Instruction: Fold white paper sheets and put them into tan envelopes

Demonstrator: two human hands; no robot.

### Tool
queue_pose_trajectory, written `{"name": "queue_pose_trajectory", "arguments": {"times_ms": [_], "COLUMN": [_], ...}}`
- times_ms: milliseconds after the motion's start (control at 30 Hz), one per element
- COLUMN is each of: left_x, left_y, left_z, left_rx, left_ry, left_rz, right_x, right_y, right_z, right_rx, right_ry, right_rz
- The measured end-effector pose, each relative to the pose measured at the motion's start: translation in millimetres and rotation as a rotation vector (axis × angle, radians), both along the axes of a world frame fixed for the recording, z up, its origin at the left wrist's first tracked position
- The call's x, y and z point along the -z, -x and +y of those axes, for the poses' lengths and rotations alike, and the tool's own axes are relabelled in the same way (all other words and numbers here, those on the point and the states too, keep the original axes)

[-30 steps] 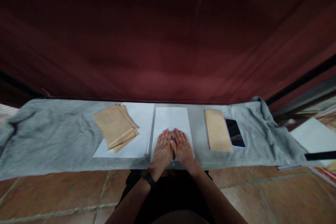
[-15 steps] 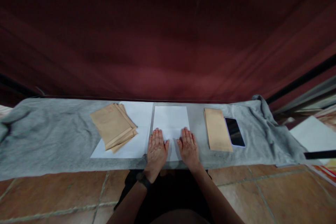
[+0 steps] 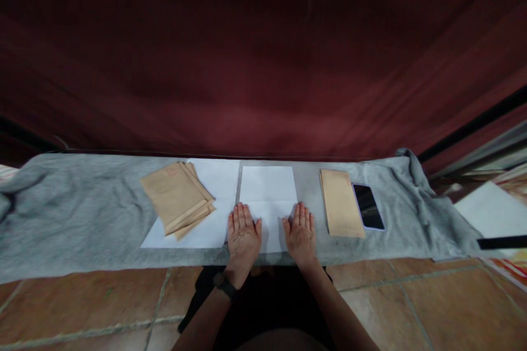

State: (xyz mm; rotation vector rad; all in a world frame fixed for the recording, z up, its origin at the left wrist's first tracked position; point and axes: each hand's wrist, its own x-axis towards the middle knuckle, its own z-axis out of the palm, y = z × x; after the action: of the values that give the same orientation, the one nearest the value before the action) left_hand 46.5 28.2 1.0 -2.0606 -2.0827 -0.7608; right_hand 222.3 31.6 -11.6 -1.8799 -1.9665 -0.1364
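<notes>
A white sheet of paper with a crease across its middle lies in front of me on the grey cloth. My left hand rests palm down over its left edge, fingers stretched out. On the opposite edge lies my right hand, flat too, its thumb apart from the fingers. Neither hand grips anything. To the left are more white sheets, partly covered by several brown envelopes in a fanned pile. Another stack of brown envelopes sits to the right of my right hand.
A phone with a dark screen lies beside the right-hand envelopes. The grey cloth covers the narrow table and is wrinkled at both ends. A dark red panel rises behind it. Brown tiles show on the floor below.
My hands have moved apart, the left slightly left and the right slightly right, out to the sheet's side edges. The crease between them shows more. Envelopes and phone stay put.
</notes>
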Motion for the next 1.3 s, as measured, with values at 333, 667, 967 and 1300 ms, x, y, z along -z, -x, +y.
{"name": "queue_pose_trajectory", "arguments": {"times_ms": [333,667,967,1300], "left_x": [-6.0,2.5,6.4,-3.4], "left_y": [-3,-22,-20,-11], "left_z": [6,34,37,35], "left_rx": [0.03,0.266,0.227,0.146], "left_ry": [0.031,0.166,0.203,0.159], "left_rz": [0.008,0.08,0.092,0.079], "right_x": [-7.2,-24.5,-13.4,-6.3], "right_y": [2,33,31,19], "right_z": [6,44,46,45], "right_rx": [-0.047,-0.324,-0.308,-0.213], "right_ry": [0.014,0.142,0.136,0.091], "right_rz": [0.014,0.06,0.038,-0.008]}}
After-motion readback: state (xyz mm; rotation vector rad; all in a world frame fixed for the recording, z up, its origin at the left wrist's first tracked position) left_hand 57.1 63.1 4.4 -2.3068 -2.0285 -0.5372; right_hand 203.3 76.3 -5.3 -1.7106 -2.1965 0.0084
